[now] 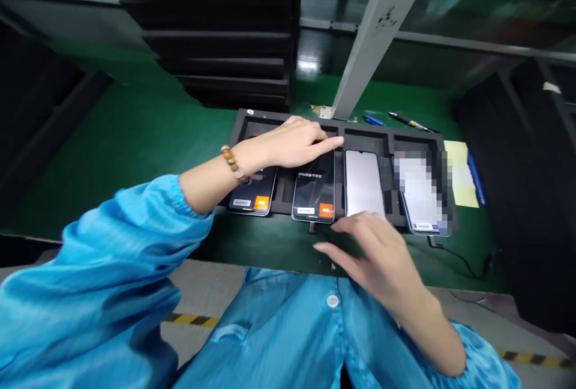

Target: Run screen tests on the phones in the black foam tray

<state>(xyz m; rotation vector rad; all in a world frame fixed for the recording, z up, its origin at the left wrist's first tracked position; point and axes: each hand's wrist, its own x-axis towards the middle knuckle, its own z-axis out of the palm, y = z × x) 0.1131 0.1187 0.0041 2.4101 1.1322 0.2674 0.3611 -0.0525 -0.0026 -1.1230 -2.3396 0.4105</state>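
Observation:
My left hand (297, 143) lies palm down across the upper part of a black-screened smartphone (310, 188), its fingers stretched to the right; its fingertips are partly hidden. White text and an orange label show on that phone, and a small dark plug (312, 227) sits at its lower end. My right hand (380, 251) hovers at the front, thumb and index finger apart, between this plug and a phone with a pale screen (362, 182). Another dark-screened phone (252, 194) lies under my left wrist. At the right is a phone with a blurred-out screen (420, 191).
The phones rest in a black foam tray (366, 131) on a green table (180, 137). Stacked black trays (225, 35) stand behind; more (517, 197) stand right. A grey post (382, 29) rises behind. Pens (409, 121), yellow notes (461, 173) and a black cable (459, 254) lie nearby.

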